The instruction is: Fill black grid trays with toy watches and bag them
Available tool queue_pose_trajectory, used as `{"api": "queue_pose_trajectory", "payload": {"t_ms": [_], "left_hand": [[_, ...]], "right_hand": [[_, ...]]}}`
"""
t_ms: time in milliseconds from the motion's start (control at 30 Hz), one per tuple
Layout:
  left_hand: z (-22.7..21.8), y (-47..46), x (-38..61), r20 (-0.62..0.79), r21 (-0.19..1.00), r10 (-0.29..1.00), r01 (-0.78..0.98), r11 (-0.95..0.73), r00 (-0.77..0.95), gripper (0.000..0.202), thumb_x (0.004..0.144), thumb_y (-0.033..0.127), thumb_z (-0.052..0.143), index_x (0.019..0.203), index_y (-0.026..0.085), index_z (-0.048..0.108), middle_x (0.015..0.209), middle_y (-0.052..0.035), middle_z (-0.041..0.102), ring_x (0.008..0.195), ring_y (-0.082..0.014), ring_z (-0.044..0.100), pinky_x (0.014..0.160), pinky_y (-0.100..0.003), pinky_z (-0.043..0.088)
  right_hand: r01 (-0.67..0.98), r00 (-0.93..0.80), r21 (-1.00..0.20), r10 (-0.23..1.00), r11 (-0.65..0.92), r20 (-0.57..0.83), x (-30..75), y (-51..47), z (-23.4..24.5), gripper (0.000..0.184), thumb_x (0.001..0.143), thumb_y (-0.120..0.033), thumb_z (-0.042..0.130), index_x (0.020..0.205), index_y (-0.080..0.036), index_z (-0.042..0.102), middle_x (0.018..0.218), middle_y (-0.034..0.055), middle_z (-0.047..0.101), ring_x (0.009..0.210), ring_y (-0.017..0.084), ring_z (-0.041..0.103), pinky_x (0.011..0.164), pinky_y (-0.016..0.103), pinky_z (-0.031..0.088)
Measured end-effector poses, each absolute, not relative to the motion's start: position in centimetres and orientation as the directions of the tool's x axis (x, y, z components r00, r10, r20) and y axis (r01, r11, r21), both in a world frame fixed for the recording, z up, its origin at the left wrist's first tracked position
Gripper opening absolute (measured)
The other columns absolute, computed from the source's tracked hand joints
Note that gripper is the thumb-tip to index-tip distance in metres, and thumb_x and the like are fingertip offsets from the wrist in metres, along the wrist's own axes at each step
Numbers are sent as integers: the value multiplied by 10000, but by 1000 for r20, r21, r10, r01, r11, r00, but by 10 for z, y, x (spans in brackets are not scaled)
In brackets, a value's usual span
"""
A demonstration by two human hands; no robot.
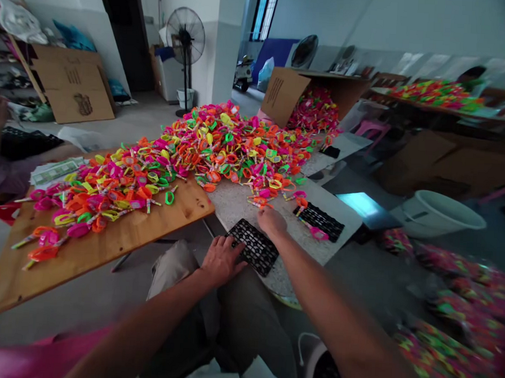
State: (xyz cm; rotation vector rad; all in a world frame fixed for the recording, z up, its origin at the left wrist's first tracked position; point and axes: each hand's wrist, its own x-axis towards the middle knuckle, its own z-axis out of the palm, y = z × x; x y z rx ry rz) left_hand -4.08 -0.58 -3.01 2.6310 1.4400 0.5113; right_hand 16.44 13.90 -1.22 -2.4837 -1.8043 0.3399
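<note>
My left hand (221, 260) rests on the near edge of a black perforated tray (253, 246) that lies on a speckled stone tabletop (235, 202) over my knees; its fingers lie on the tray. My right hand (271, 220) reaches past the tray's far end to the edge of a big heap of small neon plastic toys (221, 148) in pink, orange, yellow and green; its fingers are curled down and hidden. A second black tray (321, 221) lies to the right with a pink toy (318, 233) on its near edge.
A wooden board (105, 243) on the left carries more toys. An open cardboard box (308, 96) of toys stands behind the heap. A white basin (437, 213) sits on the floor at right, with finished colourful pieces (452, 329) near it. Two fans (185, 36) stand at the back.
</note>
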Motion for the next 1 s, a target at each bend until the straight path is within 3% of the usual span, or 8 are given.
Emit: {"api": "queue_pose_trajectory", "payload": {"t_ms": [200,400,500,567,700,767,867,1000], "left_hand": [[-32,-13,-29,212,218,866,842,-494,453,546,916,345,615,1434,238,477,1322,-131,519,1146,-300,520,998,-471,469],[-22,-30,-19,194,280,906,864,-418,376,477,891,344,636,1340,208,546,1323,-142,542,1120,-304,559,1012,-498,473],[-14,-28,-26,227,306,905,856,-417,360,383,913,358,611,1273,230,596,1347,-119,560,1121,-299,569,997,-488,493],[-12,-15,-35,266,328,898,842,-427,352,357,938,352,578,1269,221,609,1374,-117,563,1181,-301,551,1024,-477,488],[-26,20,-54,251,363,851,770,-524,461,502,934,416,599,1374,176,562,1493,-116,516,1411,-331,411,1171,-515,391],[-36,31,-60,197,372,793,704,-605,577,586,912,457,630,1427,196,527,1562,-88,463,1474,-338,345,1205,-537,352],[-46,33,-60,162,360,756,675,-644,635,620,907,458,637,1467,231,495,1605,-65,415,1493,-340,324,1216,-569,326],[-49,21,-52,178,315,777,713,-627,604,571,933,443,604,1453,228,514,1577,-82,443,1455,-349,364,1226,-609,281]], "right_hand": [[951,277,-94,947,-295,-162,184,121,-18,427,987,-416,409,1235,-183,668,1202,176,713,1097,310,682,875,389,501],[933,333,-88,931,-348,-149,211,84,-16,318,953,-306,453,1148,-183,672,1040,157,739,1000,298,701,811,374,492],[912,344,-238,939,-335,-5,219,64,-17,287,908,-278,515,1139,-160,638,962,144,730,930,282,698,812,367,490],[838,364,-475,923,-267,123,218,53,-17,321,870,-313,581,1148,-155,607,918,121,722,860,262,694,782,358,506],[282,435,-957,898,-70,62,195,45,-14,624,762,-459,729,1282,-187,516,889,47,715,666,200,682,589,307,536],[-17,377,-998,924,-64,-66,179,47,-14,614,700,-460,789,1210,-203,563,868,18,711,669,181,697,565,276,550],[-248,226,-958,953,-144,-201,160,55,-15,414,646,-381,837,952,-197,627,808,6,705,776,181,735,655,254,588],[-114,116,-961,957,-252,-265,147,72,-26,316,674,-382,803,861,-191,635,830,36,725,827,203,742,611,238,560]]}}
